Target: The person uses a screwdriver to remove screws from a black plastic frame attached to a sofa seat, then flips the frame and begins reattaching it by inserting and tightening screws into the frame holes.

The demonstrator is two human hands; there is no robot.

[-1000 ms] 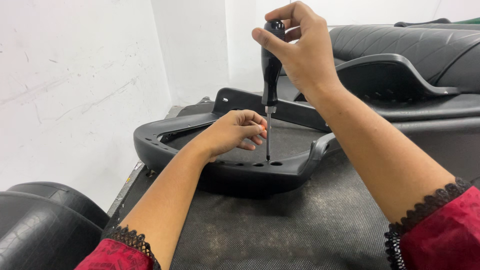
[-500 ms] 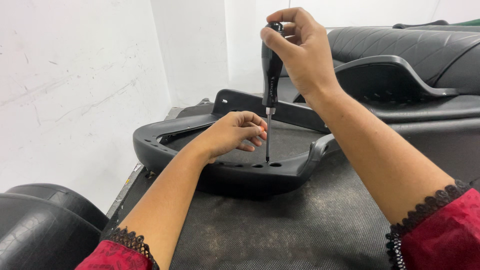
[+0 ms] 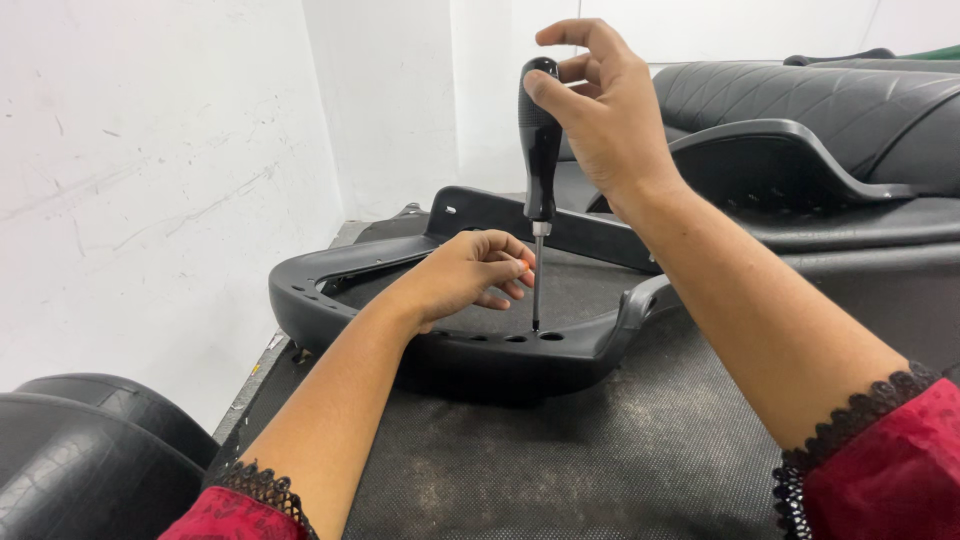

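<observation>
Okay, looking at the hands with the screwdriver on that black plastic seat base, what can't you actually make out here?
All in the head view:
- Whether a screw sits under the screwdriver tip: too small and dark.
- What the left hand pinches beside the shaft: hidden by its curled fingers.
- The top of the handle: covered by the right hand.
- The seat base underside: faces the rubber mat.
- The padded seats: cut off by the frame edges.

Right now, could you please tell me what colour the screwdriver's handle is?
Black, seen best in the head view: the screwdriver handle is held upright by the right hand.
</observation>
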